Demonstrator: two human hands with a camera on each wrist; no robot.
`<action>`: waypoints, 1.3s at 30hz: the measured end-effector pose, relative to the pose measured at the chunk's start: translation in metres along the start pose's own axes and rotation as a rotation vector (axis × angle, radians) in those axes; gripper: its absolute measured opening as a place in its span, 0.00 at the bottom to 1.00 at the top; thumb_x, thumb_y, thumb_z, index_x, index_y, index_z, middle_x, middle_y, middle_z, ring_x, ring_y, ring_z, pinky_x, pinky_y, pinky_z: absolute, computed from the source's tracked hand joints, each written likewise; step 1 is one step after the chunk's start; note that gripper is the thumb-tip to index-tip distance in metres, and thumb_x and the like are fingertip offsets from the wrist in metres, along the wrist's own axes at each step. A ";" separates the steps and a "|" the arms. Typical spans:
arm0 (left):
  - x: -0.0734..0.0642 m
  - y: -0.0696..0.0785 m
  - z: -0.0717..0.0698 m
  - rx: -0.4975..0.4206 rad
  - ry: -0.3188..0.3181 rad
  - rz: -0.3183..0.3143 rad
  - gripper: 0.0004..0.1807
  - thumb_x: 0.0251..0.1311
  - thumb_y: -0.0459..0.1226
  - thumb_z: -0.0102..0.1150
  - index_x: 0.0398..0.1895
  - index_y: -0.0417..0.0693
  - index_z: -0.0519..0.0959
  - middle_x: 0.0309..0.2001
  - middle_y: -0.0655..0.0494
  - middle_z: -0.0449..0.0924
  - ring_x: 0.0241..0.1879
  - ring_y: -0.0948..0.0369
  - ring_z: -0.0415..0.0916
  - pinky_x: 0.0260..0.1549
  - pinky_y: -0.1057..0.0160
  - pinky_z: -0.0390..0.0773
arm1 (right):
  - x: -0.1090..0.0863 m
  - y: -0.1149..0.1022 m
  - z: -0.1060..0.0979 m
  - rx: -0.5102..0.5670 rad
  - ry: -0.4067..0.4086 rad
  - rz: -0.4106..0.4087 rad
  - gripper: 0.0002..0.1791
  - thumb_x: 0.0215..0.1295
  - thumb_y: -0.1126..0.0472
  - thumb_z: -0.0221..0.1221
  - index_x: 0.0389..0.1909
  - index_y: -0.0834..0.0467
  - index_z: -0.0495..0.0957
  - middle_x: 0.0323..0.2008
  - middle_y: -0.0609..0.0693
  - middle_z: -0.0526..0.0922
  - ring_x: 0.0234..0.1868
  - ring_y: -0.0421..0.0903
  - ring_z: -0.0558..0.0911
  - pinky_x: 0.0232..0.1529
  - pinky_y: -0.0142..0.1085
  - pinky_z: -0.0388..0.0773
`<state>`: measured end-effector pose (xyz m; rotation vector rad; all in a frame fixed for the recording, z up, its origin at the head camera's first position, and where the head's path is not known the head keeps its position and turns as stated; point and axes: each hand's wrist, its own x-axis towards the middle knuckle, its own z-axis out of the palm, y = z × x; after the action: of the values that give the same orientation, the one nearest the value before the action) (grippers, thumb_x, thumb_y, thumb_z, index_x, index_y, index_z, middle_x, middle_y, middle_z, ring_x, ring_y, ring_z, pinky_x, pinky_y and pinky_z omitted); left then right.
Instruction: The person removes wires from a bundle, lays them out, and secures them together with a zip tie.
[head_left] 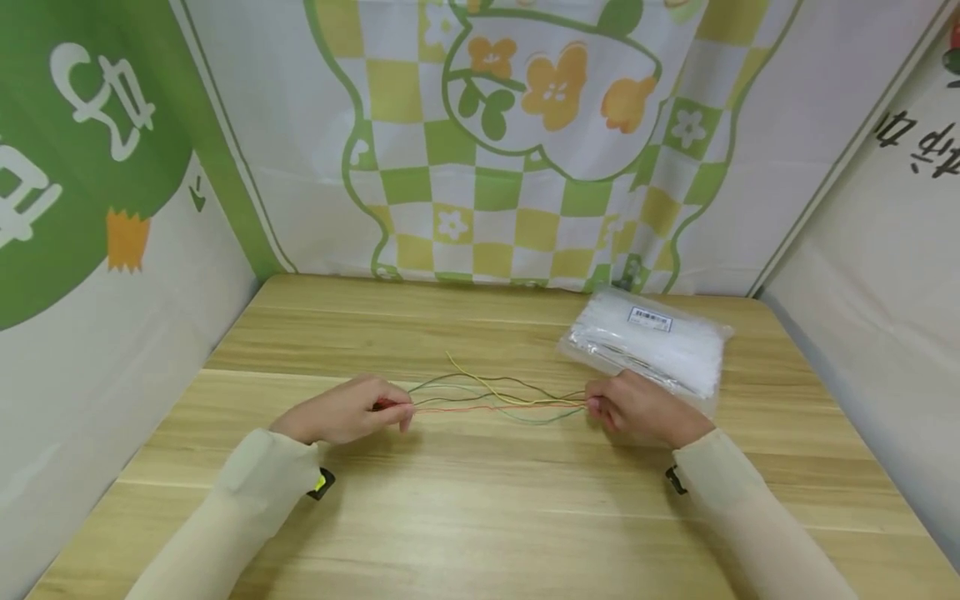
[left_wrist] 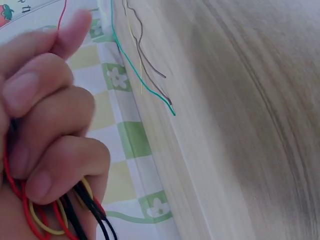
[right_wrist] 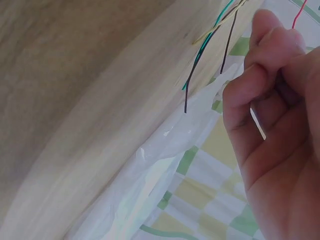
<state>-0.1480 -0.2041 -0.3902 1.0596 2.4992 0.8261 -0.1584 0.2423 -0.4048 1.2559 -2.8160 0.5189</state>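
Observation:
A thin red wire runs nearly straight between the two hands. My left hand pinches its left end, while the curled lower fingers hold a bunch of red, black and yellow wires in the palm, best seen in the left wrist view. My right hand pinches the red wire's other end between thumb and fingertips. Between the hands, on the table or just above it, are a yellow wire, a green wire and dark wires. Their loose ends show in both wrist views.
A clear plastic bag of white strips with a barcode label lies behind the right hand, close to it. The wooden table is bounded by a printed checkered cloth at the back and cloth walls on both sides.

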 end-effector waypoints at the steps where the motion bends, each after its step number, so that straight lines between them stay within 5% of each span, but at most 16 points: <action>1: 0.000 0.000 0.000 0.013 0.009 -0.001 0.17 0.83 0.41 0.49 0.34 0.52 0.83 0.24 0.67 0.66 0.22 0.72 0.57 0.27 0.69 0.65 | 0.000 0.000 -0.001 -0.001 0.000 -0.002 0.20 0.61 0.79 0.55 0.23 0.50 0.72 0.20 0.36 0.69 0.21 0.29 0.65 0.26 0.26 0.66; 7: 0.000 -0.003 0.001 0.036 0.043 0.023 0.17 0.84 0.38 0.44 0.37 0.49 0.81 0.25 0.66 0.66 0.24 0.71 0.59 0.29 0.68 0.67 | 0.001 -0.002 -0.004 -0.006 -0.007 -0.011 0.19 0.60 0.79 0.54 0.23 0.50 0.72 0.20 0.36 0.69 0.22 0.29 0.65 0.26 0.25 0.67; 19: -0.008 -0.004 -0.002 -0.062 0.020 0.005 0.18 0.85 0.41 0.42 0.38 0.48 0.80 0.21 0.67 0.59 0.20 0.72 0.54 0.26 0.69 0.64 | 0.001 0.000 -0.008 0.032 -0.004 -0.062 0.20 0.60 0.83 0.52 0.24 0.52 0.74 0.17 0.36 0.70 0.21 0.25 0.64 0.27 0.25 0.68; 27: -0.009 -0.008 -0.001 -0.131 0.014 0.022 0.18 0.85 0.41 0.43 0.37 0.44 0.79 0.21 0.67 0.65 0.20 0.72 0.58 0.24 0.70 0.65 | -0.003 0.002 -0.005 0.043 0.022 -0.071 0.20 0.56 0.83 0.51 0.24 0.52 0.74 0.16 0.35 0.70 0.20 0.24 0.64 0.25 0.24 0.68; 39: -0.010 -0.002 0.003 -0.261 0.139 -0.152 0.22 0.86 0.40 0.38 0.38 0.39 0.80 0.15 0.63 0.59 0.15 0.68 0.51 0.19 0.69 0.57 | -0.001 -0.004 0.001 -0.020 -0.006 -0.042 0.19 0.54 0.81 0.55 0.23 0.50 0.73 0.20 0.35 0.68 0.22 0.28 0.64 0.25 0.25 0.66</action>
<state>-0.1405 -0.2115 -0.3931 0.7388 2.4579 1.1752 -0.1547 0.2403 -0.4044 1.3125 -2.7858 0.4850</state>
